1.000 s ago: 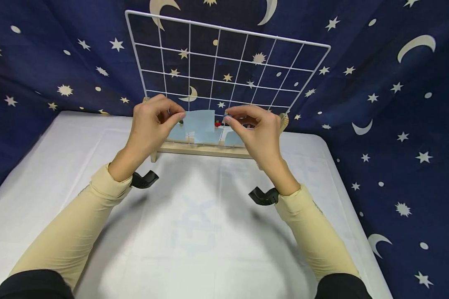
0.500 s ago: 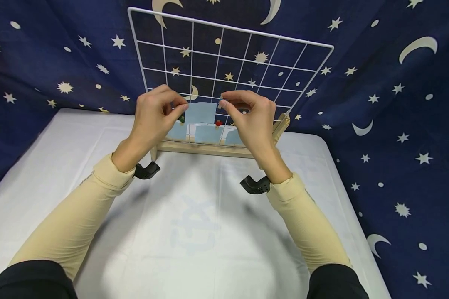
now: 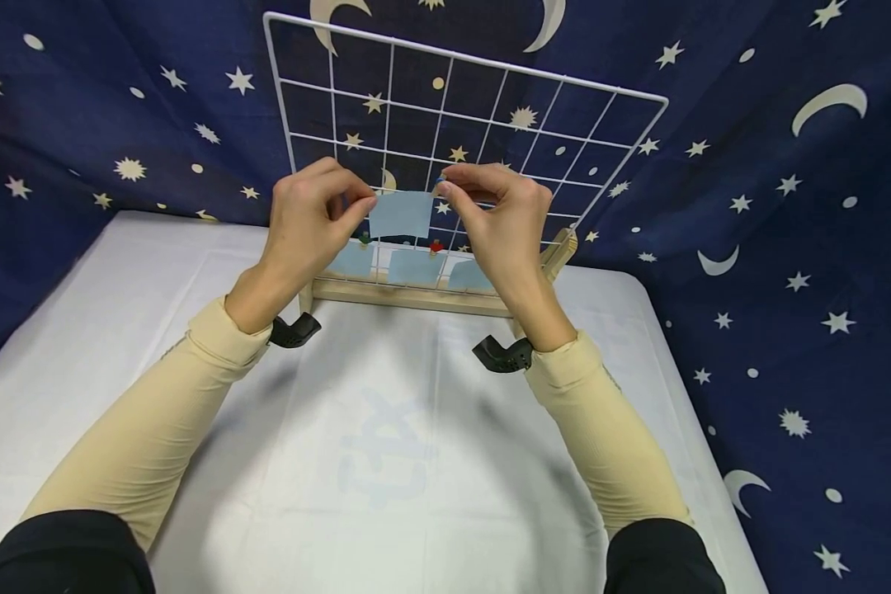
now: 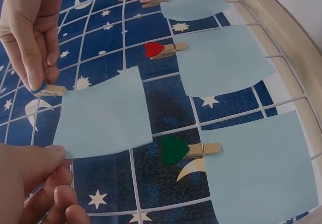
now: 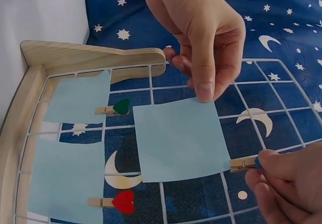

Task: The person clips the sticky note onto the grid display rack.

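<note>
In the head view my left hand [image 3: 308,219] pinches the left corner of a pale blue paper sheet [image 3: 401,213] between thumb and finger. The sheet lies close against the white wire grid [image 3: 451,56]. My right hand [image 3: 505,219] holds a small wooden clothespin [image 5: 242,163] with a blue ornament, mostly hidden by the fingertips. In the right wrist view the clothespin's tip meets the sheet's other upper corner. Several more blue sheets hang lower on the grid, among them one with a green-heart clothespin [image 4: 174,149] and one with a red-heart clothespin [image 4: 154,49].
The grid leans back in a wooden stand [image 3: 416,297] on a table with a white cloth [image 3: 386,462]. A pink-topped clothespin [image 4: 147,0] holds the farthest sheet [image 4: 193,5]. Behind and to the right hangs dark blue fabric [image 3: 757,214] with moons and stars.
Both hands have risen along the grid, carrying the sheet above the lower row. The right hand has come leftward, bringing its clothespin to the sheet's corner.
</note>
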The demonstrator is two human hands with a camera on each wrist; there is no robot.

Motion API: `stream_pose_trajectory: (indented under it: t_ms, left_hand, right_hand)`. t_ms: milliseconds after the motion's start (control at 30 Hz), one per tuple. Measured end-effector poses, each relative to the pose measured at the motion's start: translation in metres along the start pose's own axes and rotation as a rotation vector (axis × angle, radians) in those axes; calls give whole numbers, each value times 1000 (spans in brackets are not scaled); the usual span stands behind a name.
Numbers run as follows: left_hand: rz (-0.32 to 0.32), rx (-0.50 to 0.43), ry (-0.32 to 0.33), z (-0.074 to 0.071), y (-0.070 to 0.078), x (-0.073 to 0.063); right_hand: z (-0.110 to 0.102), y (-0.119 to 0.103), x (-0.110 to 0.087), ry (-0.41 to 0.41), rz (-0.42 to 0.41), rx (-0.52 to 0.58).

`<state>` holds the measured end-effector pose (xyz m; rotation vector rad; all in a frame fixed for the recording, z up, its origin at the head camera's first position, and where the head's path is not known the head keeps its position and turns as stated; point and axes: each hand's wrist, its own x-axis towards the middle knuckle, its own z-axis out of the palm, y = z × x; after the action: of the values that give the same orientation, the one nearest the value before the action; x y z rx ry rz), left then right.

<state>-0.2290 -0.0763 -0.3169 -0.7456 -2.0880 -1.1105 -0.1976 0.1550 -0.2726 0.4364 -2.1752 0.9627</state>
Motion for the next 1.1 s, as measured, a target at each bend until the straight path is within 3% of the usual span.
stream_pose_trajectory:
  t_ms: [267,567,833,1100]
  left_hand:
    - [-1,-13,3,3,-2,1]
    - [-11,-26,2,5,-5,0]
    - [-12,-19,14,7,-4,2]
    - [-3,-17,30,9,-7,1]
  right_hand:
    - [7,0,1,16,-33,-41]
    - [14,0,1,-33,-5,-51]
    - [15,2,1,-33,-26,-71]
    - [15,3,-3,-82,-58,-102]
